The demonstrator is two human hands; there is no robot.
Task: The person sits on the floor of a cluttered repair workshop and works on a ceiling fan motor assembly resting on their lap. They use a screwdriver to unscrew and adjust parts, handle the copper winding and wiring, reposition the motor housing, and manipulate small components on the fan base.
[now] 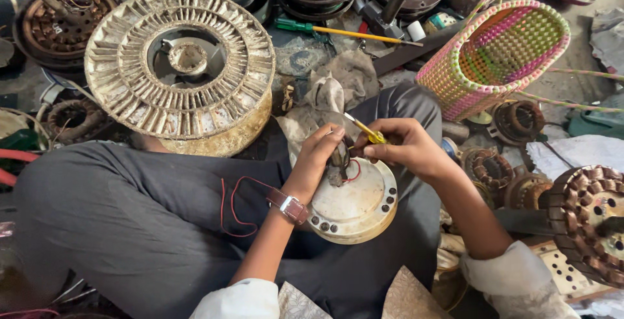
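Here, over the round cream motor cover (356,205), the left hand (318,156) pinches its centre shaft (338,163) while the right hand (406,147) grips a yellow-handled screwdriver (365,130) beside it.

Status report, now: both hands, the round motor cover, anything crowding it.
Left hand grips the hub of the cream motor cover. Right hand holds a yellow screwdriver at the hub. Red wire trails across the lap; nothing blocking.

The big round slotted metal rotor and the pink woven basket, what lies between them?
In the head view, a crumpled grey rag lies between the slotted rotor and the basket, with a green-handled screwdriver beyond it.
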